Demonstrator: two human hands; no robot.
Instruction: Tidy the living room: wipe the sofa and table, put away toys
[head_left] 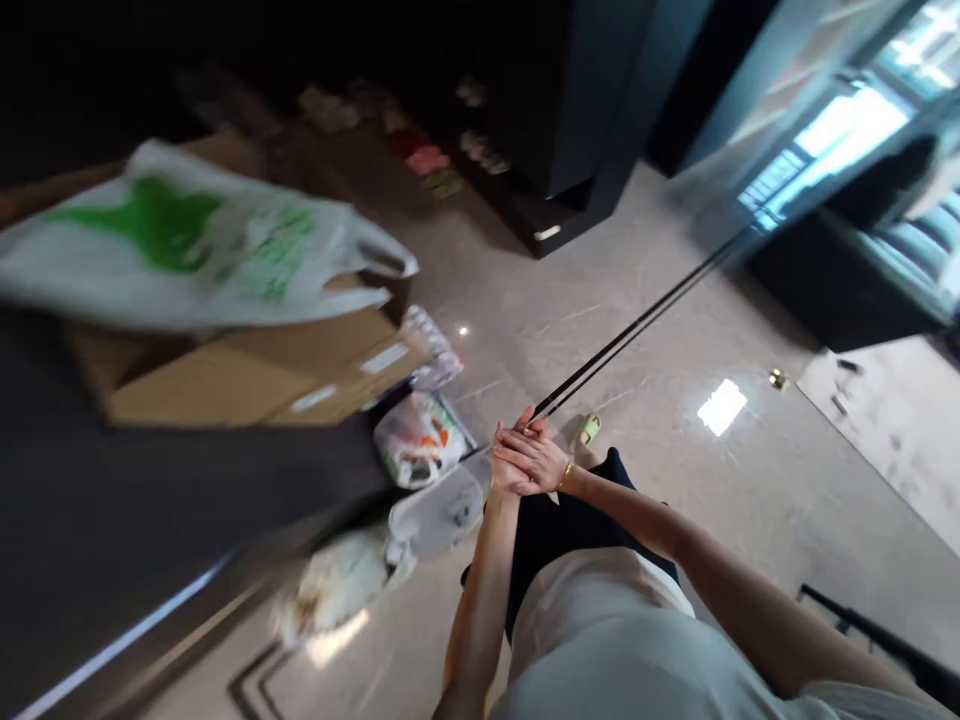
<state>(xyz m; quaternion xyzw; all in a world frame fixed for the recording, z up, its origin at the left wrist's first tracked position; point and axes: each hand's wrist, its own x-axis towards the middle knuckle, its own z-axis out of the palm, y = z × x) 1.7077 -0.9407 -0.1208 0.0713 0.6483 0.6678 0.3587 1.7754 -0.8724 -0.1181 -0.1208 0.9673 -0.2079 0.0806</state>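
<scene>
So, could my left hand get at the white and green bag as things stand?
Probably, perhaps with a lean: the bag lies on the cardboard box with nothing over it. But your right hand rests over your left hand, so they'd likely need to part first.

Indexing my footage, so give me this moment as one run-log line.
right hand: laid over left hand | held: nothing visible | scene: green-print bag on box, green slipper
</scene>
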